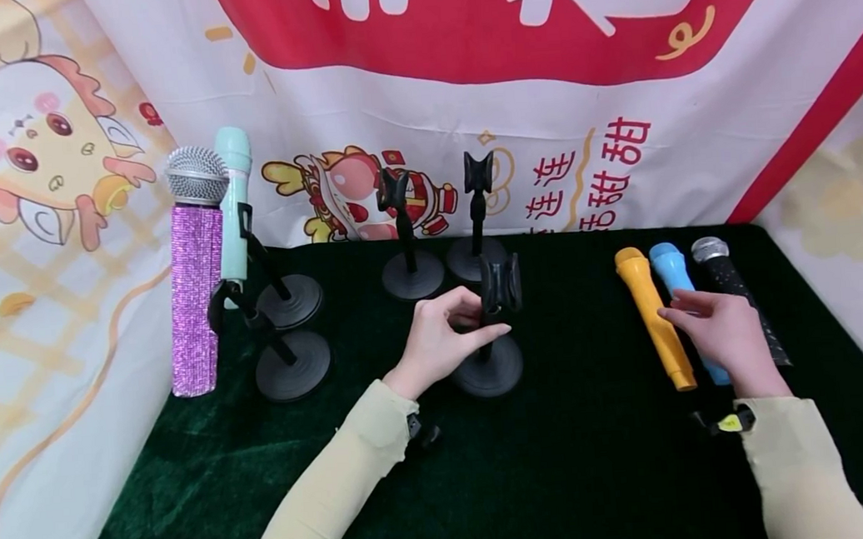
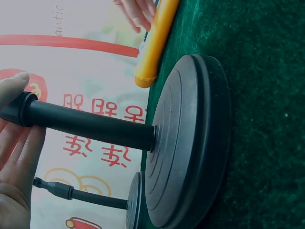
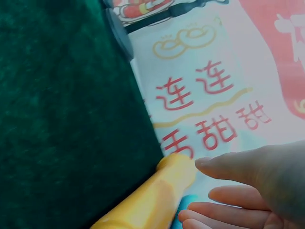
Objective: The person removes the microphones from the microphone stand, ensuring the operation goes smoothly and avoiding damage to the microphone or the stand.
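My left hand [image 1: 444,335] pinches the upper part of a black microphone stand [image 1: 488,372] between thumb and fingers, just below its empty clip. In the left wrist view the stand's round ridged base [image 2: 176,143] sits at the green cloth. My right hand [image 1: 725,332] hovers over a blue microphone [image 1: 670,263], its fingers loosely extended and holding nothing. Beside it lies a yellow-orange microphone [image 1: 648,313], close to the thumb tip in the right wrist view. Right of the blue one is a black speckled microphone [image 1: 733,278] with a silver head, partly behind the hand.
Two more black stands with empty clips, one left [image 1: 411,273] and one right [image 1: 476,258], stand at the back. At left, a purple glittery microphone [image 1: 197,303] and a mint-green microphone [image 1: 235,208] rest in stands. A printed cloth backdrop [image 1: 406,121] rises behind the green-covered table [image 1: 566,477].
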Tool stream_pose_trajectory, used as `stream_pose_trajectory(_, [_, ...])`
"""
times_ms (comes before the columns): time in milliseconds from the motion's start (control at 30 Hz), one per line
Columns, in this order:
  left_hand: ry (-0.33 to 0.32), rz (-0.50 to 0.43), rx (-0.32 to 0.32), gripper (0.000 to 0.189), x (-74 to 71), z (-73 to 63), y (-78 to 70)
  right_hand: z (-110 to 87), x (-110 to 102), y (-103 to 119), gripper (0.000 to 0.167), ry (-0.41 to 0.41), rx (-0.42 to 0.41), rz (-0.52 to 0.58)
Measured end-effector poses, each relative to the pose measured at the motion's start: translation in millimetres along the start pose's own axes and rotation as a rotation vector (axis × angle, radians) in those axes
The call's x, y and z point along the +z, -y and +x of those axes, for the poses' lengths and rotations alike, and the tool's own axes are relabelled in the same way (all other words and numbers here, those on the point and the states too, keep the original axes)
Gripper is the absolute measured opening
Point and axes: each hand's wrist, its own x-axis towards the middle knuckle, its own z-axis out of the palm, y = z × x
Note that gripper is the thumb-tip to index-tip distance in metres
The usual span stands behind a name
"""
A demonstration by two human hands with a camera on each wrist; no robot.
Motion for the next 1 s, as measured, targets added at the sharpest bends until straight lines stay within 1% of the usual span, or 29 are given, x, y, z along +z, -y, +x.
stream_pose_trajectory(133, [0.001, 0.002, -0.002, 0.021, 0.0, -0.1, -0.6, -2.1, -5.6, 15.9, 0.083, -0.043, -0.006, 0.007])
stream_pose_trajectory(233, [0.001, 0.000, -0.003, 0.021, 0.1, 0.0, -0.8, -4.6, -8.4, 30.0, 0.084, -0.073, -0.025, 0.040])
stream_pose_trajectory(333, [0.000, -0.001, 0.000, 0.022, 0.1, 0.0, -0.9, -8.2, -9.3, 44.0, 0.078, -0.096, -0.063, 0.116])
stream_pose_trajectory(467, [0.000, 0.001, 0.005, 0.022, -0.1, 0.1, -1.4, -13.4, -7.8, 61.7, 0.070, -0.083, -0.103, 0.267])
stream_pose_trajectory(533, [-0.001, -0.001, 0.006, 0.022, 0.0, 0.2, -1.6, -15.4, -5.1, 71.0, 0.066, -0.080, -0.133, 0.332])
stream_pose_trajectory(600, [-0.003, -0.001, 0.008, 0.022, 0.1, 0.2, -1.3, -17.5, -1.0, 80.8, 0.061, -0.088, -0.180, 0.384])
stream_pose_trajectory(700, [-0.004, -0.002, 0.005, 0.021, 0.2, 0.2, -1.4, -20.1, 5.9, 95.0, 0.053, -0.090, -0.256, 0.443])
stream_pose_trajectory(767, [-0.004, 0.000, 0.000, 0.021, 0.2, 0.1, -1.4, -22.1, 9.9, 103.8, 0.050, -0.080, -0.289, 0.474])
stream_pose_trajectory(867, [-0.003, 0.001, -0.005, 0.021, 0.2, 0.3, -1.4, -24.8, 15.6, 116.0, 0.048, -0.059, -0.331, 0.500])
stream_pose_trajectory(1000, [-0.003, -0.007, -0.004, 0.021, 0.8, 0.5, -1.2, -29.0, 23.8, 131.7, 0.045, -0.045, -0.416, 0.510])
